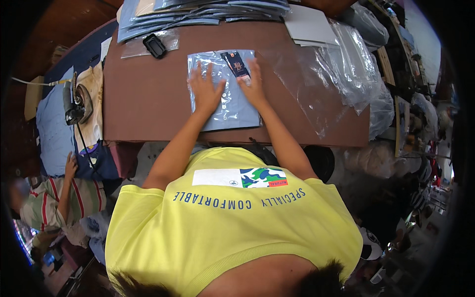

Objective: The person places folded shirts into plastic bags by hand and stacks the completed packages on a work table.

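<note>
A folded light-blue shirt in a clear plastic bag (232, 106) lies flat on the brown table, close to its near edge. On the shirt's upper right part sits a dark hang tag (236, 64) with orange print. My left hand (205, 90) rests on the left half of the bag, fingers spread. At the right edge my right hand (253, 84) touches the bag beside the tag, its fingers stretched out. The bag's lower part and a column of pale buttons show between my forearms.
Stacked bagged blue shirts (198, 15) stand at the far edge. A black plastic tray-like object (155, 46) lies on a clear bag at the far left. White boards (311, 25) and loose clear bags (346, 69) cover the right side. To the left, an iron (79, 106) stands near a person in stripes (59, 200).
</note>
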Demonstrator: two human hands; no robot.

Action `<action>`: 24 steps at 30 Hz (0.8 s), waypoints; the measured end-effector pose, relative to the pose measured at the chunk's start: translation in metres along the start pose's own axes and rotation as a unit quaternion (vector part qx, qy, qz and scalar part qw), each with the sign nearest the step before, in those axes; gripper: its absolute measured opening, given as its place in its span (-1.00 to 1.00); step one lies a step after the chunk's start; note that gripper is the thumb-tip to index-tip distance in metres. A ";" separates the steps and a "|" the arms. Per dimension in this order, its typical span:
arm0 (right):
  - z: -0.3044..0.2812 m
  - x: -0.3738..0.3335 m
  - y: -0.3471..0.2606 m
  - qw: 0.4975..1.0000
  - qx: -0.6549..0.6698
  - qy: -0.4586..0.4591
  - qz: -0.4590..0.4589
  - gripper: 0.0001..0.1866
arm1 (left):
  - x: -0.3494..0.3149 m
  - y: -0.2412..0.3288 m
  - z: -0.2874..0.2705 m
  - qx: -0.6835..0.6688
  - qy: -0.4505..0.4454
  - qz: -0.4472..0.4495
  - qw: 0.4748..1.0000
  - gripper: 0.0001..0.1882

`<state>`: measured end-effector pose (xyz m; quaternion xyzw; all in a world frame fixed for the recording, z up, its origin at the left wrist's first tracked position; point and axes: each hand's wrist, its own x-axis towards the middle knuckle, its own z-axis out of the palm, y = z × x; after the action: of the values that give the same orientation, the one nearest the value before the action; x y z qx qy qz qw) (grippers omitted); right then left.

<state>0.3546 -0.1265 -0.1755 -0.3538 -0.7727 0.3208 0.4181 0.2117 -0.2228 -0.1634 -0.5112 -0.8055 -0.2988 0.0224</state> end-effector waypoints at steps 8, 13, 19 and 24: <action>-0.022 -0.006 -0.007 0.883 0.302 -0.019 0.359 -0.50 | 0.020 -0.052 -0.010 -0.510 -0.069 -0.324 0.794 -0.57; -0.034 0.006 -0.041 0.914 0.359 0.071 0.174 -0.66 | 0.024 -0.026 -0.045 -0.619 0.022 -0.191 0.761 -0.71; -0.058 0.010 -0.081 0.897 0.433 0.015 0.090 -0.56 | 0.019 -0.028 -0.087 -0.619 0.075 0.030 0.781 -0.50; -0.025 -0.011 0.008 0.936 0.299 0.002 0.186 -0.48 | 0.007 -0.068 -0.042 -0.506 -0.112 -0.002 0.855 -0.56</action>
<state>0.3835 -0.1262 -0.1751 -0.3500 -0.5607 0.6087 0.4389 0.1404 -0.2583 -0.1574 -0.4806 -0.5409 -0.6062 -0.3302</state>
